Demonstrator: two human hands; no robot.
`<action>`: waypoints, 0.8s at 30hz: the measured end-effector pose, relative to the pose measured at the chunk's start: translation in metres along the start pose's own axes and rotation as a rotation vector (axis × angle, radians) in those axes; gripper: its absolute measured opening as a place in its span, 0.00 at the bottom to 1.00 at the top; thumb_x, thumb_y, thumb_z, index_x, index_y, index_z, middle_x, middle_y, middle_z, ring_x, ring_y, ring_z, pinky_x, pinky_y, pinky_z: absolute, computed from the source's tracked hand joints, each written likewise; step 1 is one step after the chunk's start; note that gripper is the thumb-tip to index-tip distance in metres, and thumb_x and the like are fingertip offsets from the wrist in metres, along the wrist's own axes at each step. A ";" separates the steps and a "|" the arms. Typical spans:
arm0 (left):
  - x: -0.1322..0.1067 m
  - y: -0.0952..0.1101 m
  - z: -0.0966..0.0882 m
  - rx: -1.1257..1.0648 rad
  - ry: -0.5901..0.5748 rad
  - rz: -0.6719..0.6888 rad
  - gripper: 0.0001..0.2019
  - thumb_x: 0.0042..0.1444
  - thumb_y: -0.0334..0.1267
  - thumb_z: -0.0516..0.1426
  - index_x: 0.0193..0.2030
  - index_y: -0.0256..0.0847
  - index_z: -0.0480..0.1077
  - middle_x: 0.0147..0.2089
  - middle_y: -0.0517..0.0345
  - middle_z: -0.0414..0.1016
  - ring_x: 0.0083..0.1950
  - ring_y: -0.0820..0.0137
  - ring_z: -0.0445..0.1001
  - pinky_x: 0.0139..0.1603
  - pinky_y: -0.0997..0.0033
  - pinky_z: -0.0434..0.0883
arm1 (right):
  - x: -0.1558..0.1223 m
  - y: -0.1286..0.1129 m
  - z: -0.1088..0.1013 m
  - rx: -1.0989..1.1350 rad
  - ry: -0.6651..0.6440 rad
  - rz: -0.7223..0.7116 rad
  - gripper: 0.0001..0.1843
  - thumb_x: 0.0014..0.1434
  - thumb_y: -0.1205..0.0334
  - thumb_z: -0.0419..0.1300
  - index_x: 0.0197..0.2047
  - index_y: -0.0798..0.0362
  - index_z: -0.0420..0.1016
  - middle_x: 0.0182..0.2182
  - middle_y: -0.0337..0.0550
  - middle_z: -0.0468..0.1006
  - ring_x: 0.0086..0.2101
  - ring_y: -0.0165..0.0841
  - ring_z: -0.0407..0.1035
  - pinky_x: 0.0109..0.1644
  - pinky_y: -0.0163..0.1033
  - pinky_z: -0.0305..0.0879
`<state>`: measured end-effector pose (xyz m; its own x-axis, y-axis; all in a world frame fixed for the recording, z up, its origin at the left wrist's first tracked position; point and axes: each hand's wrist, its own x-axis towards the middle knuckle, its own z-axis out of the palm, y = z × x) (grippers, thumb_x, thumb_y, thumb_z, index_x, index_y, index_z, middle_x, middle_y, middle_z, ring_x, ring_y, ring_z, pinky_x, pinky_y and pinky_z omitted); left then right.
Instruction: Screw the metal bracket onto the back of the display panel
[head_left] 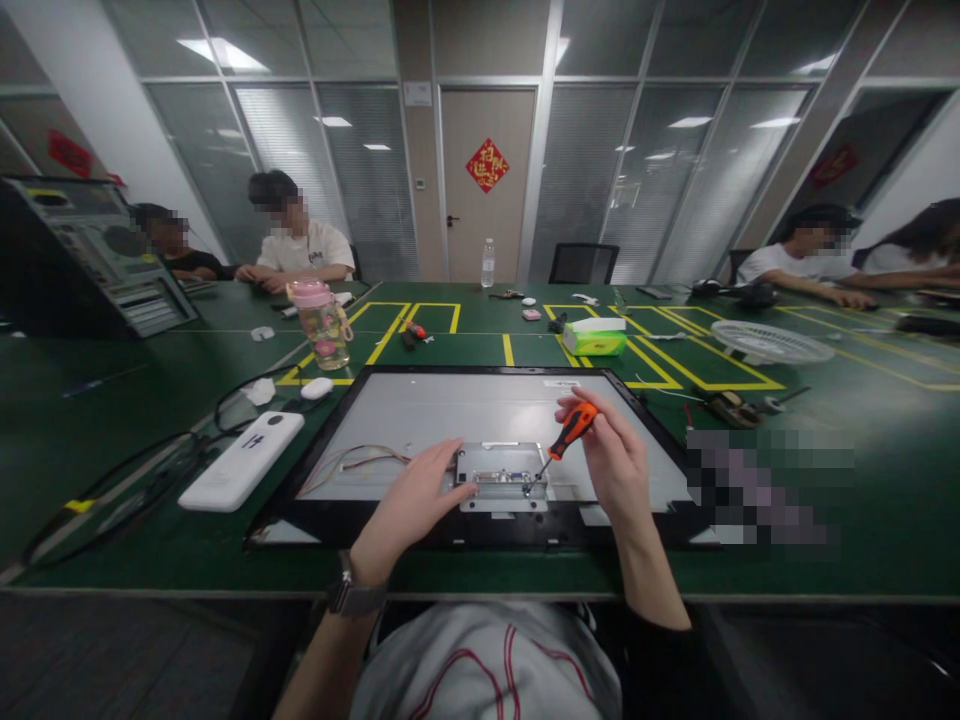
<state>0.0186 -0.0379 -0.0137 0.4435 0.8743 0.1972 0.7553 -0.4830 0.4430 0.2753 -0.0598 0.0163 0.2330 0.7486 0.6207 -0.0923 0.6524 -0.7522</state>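
My right hand [619,460] grips the orange-and-black handle of a screwdriver [576,430]. The shaft slants down to the left, and its tip is at the lower right part of a silver metal bracket [499,460] with ports along it. Whether the tip sits in a screw is too small to tell. Stretched out flat, my left hand [420,492] lies against the bracket's left edge, holding nothing. Beneath both hands is a display panel [442,400] with a silver back and black frame, flat on the green table [187,560]. Thin wires [367,455] run across it beside my left hand.
Left of the panel lie a white power bank [241,462] and black cables [135,490]. Beyond stand a pink-lidded bottle [321,330], a green tissue pack [595,340] and a white round grille [772,343]. A computer tower [90,262] stands far left. Several people sit around the table.
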 end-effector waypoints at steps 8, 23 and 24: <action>0.000 0.001 -0.001 -0.013 0.006 -0.001 0.28 0.62 0.50 0.55 0.65 0.38 0.60 0.66 0.43 0.64 0.66 0.56 0.64 0.67 0.54 0.59 | 0.001 0.001 -0.003 -0.040 0.048 -0.048 0.09 0.60 0.58 0.62 0.43 0.47 0.80 0.39 0.41 0.75 0.37 0.34 0.72 0.44 0.41 0.68; 0.000 0.005 -0.003 -0.010 -0.012 -0.011 0.29 0.62 0.48 0.56 0.65 0.36 0.60 0.67 0.42 0.63 0.67 0.56 0.63 0.68 0.55 0.58 | -0.001 -0.003 -0.001 0.129 0.006 0.069 0.14 0.63 0.55 0.59 0.50 0.45 0.79 0.41 0.45 0.80 0.41 0.37 0.75 0.49 0.46 0.69; 0.000 0.005 -0.004 -0.009 -0.016 -0.013 0.29 0.62 0.48 0.56 0.65 0.36 0.60 0.67 0.42 0.63 0.67 0.56 0.63 0.68 0.55 0.58 | -0.002 -0.003 -0.001 0.132 -0.003 0.080 0.14 0.63 0.55 0.59 0.51 0.45 0.78 0.41 0.45 0.81 0.41 0.37 0.75 0.50 0.47 0.69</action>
<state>0.0205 -0.0401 -0.0083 0.4414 0.8795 0.1779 0.7567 -0.4714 0.4530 0.2760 -0.0632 0.0171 0.2169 0.7989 0.5610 -0.2366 0.6005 -0.7638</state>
